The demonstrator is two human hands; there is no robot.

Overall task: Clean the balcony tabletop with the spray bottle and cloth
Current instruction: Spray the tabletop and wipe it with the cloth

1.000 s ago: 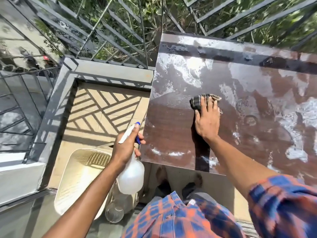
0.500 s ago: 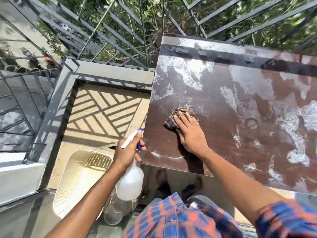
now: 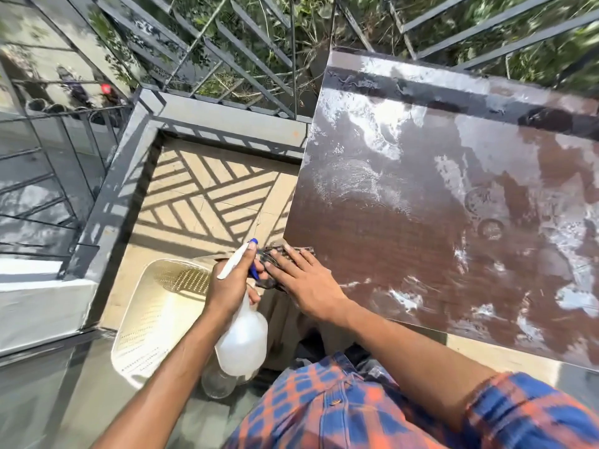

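At near-left corner of tabletop (image 3: 421,247): ur right hand (image 3: 308,283) flat on cloth (image 3: 270,256)
Left hand (image 3: 231,280): gripping spray bottle (image 3: 241,338), just beside
Residue (image 3: 372,131): far + right of cloth

Single wide-angle view from head, facing forward and steeply down, close over left hand (image 3: 230,283) and right hand (image 3: 308,283). Tabletop (image 3: 437,222) fills frame ahead and right of right-hand fingers (image 3: 285,264); railing (image 3: 227,59) farther beyond; spray bottle (image 3: 241,338) just left of them.
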